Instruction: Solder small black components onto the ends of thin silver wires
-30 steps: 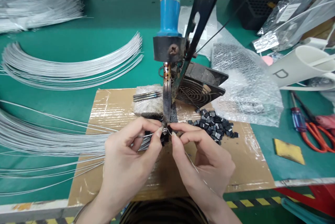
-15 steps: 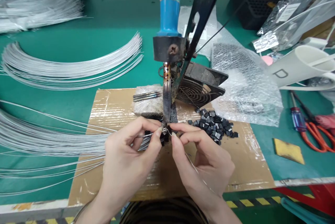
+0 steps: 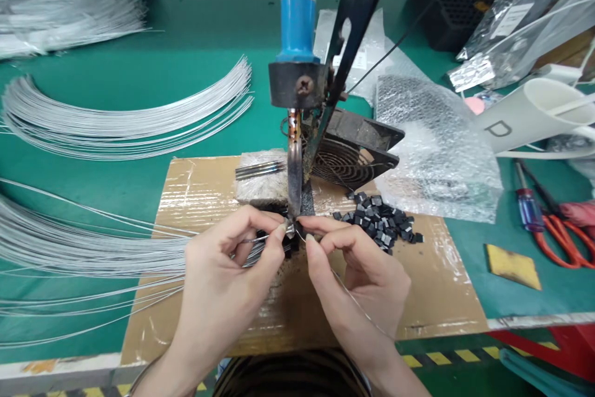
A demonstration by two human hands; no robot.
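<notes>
A soldering iron (image 3: pixel 297 28) with a blue handle hangs tip down in a black metal bracket (image 3: pixel 346 31). Right under its tip, my left hand (image 3: pixel 232 276) pinches the end of a grey wire (image 3: pixel 257 239); a small shiny part lies at the fingertips, too small to make out. My right hand (image 3: pixel 357 279) is closed on a thin solder wire (image 3: pixel 346 292), which curves from the fingertips back across the palm. Both hands' fingertips almost meet at the iron's tip. A bundle of grey wires (image 3: pixel 106 254) runs in from the left, partly behind my left hand.
Small black connectors (image 3: pixel 379 223) are heaped on the cardboard (image 3: pixel 437 285). A fan (image 3: pixel 353 149) stands behind the iron, beside bubble wrap (image 3: pixel 432 143). More wires (image 3: pixel 139 121) lie at the left. Orange-handled scissors (image 3: pixel 562 242), a screwdriver (image 3: pixel 528 205) and a yellow sponge (image 3: pixel 514 267) lie right.
Both hands keep their pinches under the iron's tip and have barely shifted. The soldering iron appears slightly farther left in the view.
</notes>
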